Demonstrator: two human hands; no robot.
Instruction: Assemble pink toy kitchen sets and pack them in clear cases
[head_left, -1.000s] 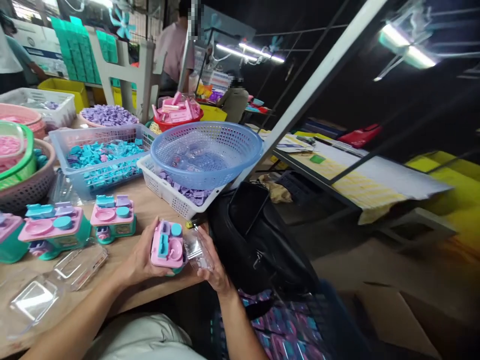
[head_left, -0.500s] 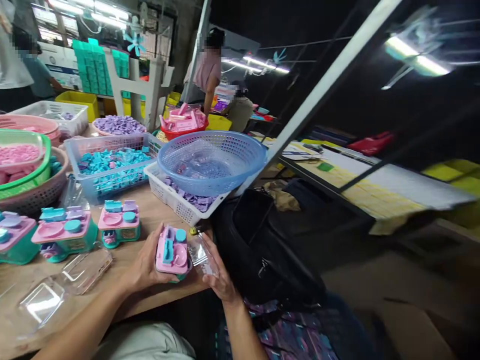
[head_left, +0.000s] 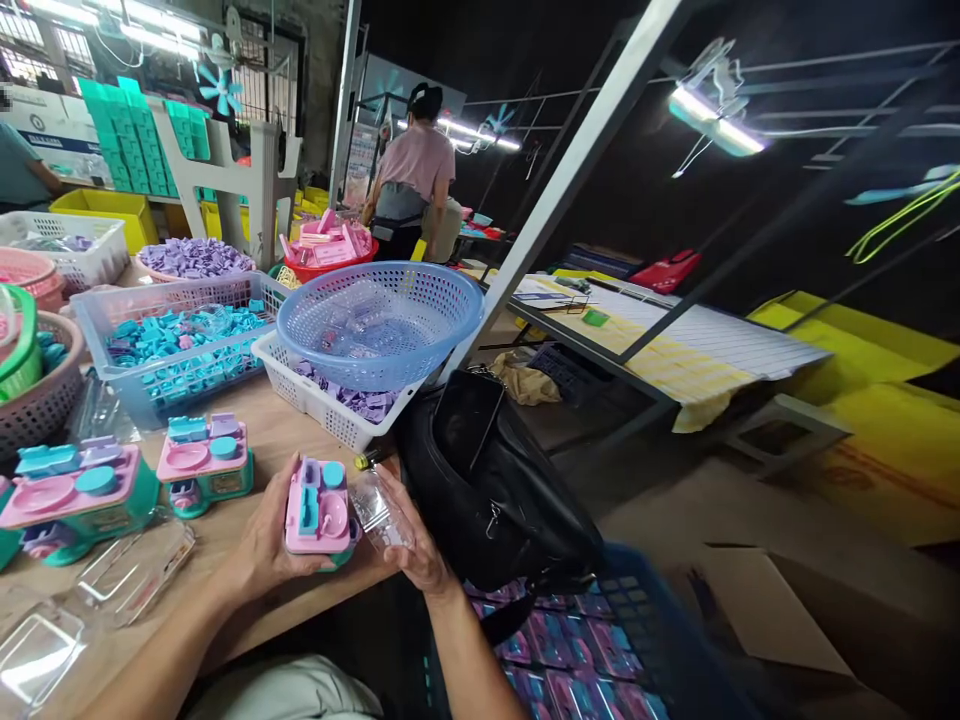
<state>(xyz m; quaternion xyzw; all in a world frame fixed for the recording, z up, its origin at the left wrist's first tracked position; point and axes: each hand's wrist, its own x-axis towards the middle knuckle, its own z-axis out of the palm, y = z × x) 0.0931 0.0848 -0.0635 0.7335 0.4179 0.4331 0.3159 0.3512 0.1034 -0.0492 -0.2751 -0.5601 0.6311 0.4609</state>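
My left hand (head_left: 268, 535) is closed around a small toy kitchen (head_left: 319, 510) with a pink top, a teal base, a pink round basin and blue pieces. In my right hand (head_left: 420, 550) is a clear plastic cover (head_left: 381, 512), held just right of the toy, close to its side. Whether the cover touches the toy I cannot tell. Two similar toy kitchens, one nearer the middle (head_left: 206, 465) and one further left (head_left: 79, 500), stand on the wooden table (head_left: 289, 430). Clear plastic shells (head_left: 135, 570) lie at the table's front left.
A blue basin (head_left: 382, 370) rests on a white basket (head_left: 341, 425) of purple parts. Left of it stands a basket (head_left: 176, 385) of blue parts. A black bag (head_left: 510, 500) sits at the table's right edge, above a crate (head_left: 637, 590) of packed toys. Behind, a person (head_left: 416, 165) stands.
The view has swung right, so the scene sits further left. Both hands keep hold of the toy kitchen and the clear cover, with little change between them.
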